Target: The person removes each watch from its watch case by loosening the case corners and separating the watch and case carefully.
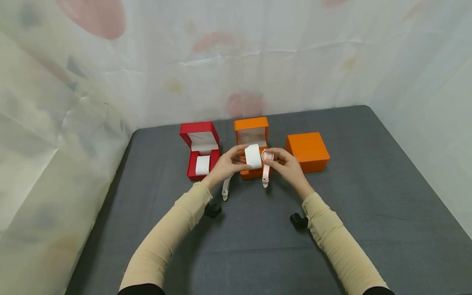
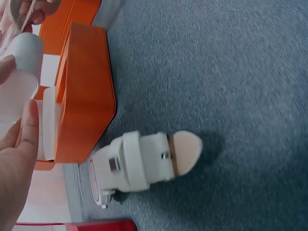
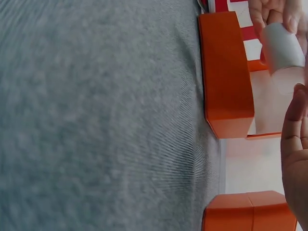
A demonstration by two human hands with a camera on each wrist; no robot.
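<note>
Over the open orange box, my left hand grips a white watch cushion, also seen as a pale roll. My right hand pinches a pink watch by its case, with the pink strap hanging down beside the cushion. A white watch lies on the grey table just under my left wrist.
An open red box with a white cushion inside stands left of the orange box. A closed orange box sits to the right. Pale curtains hang behind and along both table sides.
</note>
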